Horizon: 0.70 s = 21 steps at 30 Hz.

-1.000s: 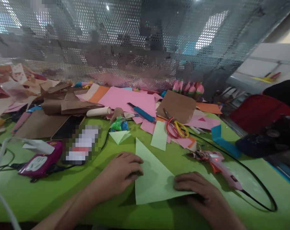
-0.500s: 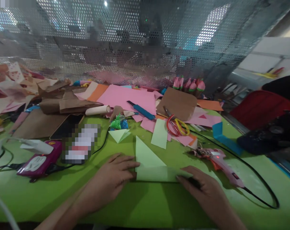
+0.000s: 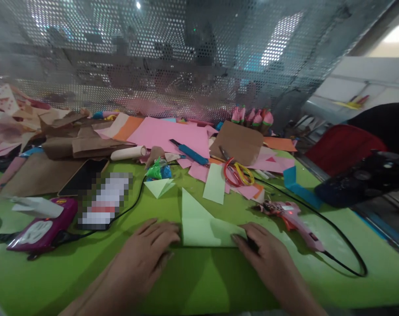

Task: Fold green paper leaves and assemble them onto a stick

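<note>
Before me on the green table (image 3: 199,285) lies a pale green sheet of paper (image 3: 199,232), folded along its lower edge, with a slanted flap rising to a point at its left. My right hand (image 3: 263,254) pinches the sheet's right end between thumb and fingers. Just left of the paper, my left hand (image 3: 149,250) rests with loosely bent fingers and grips nothing; its fingertips are close to the left edge. Behind the sheet are a small folded green paper piece (image 3: 159,188) and a pale green strip (image 3: 215,182).
A pink glue gun (image 3: 298,221) with a looping black cable lies at right. Scissors (image 3: 237,171) and a blue cutter (image 3: 192,153) lie on paper scraps behind. At left are a purple power strip (image 3: 43,228), a dark phone (image 3: 84,177) and brown paper (image 3: 44,173).
My right hand has moved left with the paper's end, and the strip along the lower edge now lies folded differently. My left fingers have come off the sheet's edge. The whole view has shifted slightly.
</note>
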Available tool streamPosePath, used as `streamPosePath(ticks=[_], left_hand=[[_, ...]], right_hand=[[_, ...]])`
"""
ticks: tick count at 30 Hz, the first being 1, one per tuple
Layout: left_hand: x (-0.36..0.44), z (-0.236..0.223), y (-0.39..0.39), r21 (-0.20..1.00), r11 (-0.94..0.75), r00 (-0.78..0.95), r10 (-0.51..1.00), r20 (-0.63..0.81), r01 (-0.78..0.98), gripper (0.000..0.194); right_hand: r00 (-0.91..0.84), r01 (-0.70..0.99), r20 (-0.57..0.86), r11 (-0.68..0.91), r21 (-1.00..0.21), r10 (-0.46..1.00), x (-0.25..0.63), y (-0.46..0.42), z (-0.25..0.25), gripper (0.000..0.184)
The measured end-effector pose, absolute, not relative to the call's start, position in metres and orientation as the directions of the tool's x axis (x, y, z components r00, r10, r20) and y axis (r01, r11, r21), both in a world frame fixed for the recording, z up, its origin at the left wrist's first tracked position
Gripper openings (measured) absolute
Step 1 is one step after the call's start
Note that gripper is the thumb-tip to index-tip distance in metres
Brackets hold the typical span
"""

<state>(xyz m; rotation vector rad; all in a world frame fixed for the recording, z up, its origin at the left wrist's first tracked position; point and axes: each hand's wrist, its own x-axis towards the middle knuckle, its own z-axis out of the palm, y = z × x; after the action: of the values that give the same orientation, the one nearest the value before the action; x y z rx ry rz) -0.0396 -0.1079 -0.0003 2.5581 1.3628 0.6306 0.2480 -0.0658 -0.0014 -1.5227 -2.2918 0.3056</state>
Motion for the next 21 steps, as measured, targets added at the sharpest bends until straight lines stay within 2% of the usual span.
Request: streamPosePath(ticks=[3,5,8,10,13,18,21], left_hand=[[-0.026,0.003,-0.113,0.202,-0.603,0.476,0.758,0.445,0.772,0.025],[-0.012,0.000,-0.115,0.100,-0.698,0.585,0.662,0.468,0.709,0.032],[0.006,-0.013,-0.116,-0.009,-0.790,0.737,0.568,0.366,0.613,0.054],[0.012,-0.025,-0.115,-0.012,-0.790,0.753,0.580,0.311,0.613,0.069],[0.012,-0.039,-0.114,-0.017,-0.770,0.741,0.608,0.284,0.638,0.078],[0.011,-0.047,-0.114,-0.092,-0.731,0.712,0.614,0.341,0.676,0.061],[0.013,-0.047,-0.114,-0.124,-0.723,0.707,0.601,0.372,0.680,0.056]], right_hand=[[-0.347,0.844,0.175,0.388,-0.370,0.922,0.247,-0.065,0.000,0.021],[-0.340,0.849,0.168,0.379,-0.369,0.925,0.246,-0.066,-0.001,0.020],[-0.320,0.851,0.155,0.355,-0.386,0.935,0.246,-0.068,-0.001,0.019],[-0.307,0.850,0.151,0.342,-0.400,0.940,0.245,-0.070,-0.001,0.017],[-0.290,0.853,0.149,0.326,-0.407,0.945,0.244,-0.071,0.000,0.018],[-0.248,0.816,0.180,0.305,-0.492,0.952,0.245,-0.068,0.000,0.006],[-0.193,0.788,0.236,0.294,-0.541,0.952,0.253,-0.071,0.001,0.031]])
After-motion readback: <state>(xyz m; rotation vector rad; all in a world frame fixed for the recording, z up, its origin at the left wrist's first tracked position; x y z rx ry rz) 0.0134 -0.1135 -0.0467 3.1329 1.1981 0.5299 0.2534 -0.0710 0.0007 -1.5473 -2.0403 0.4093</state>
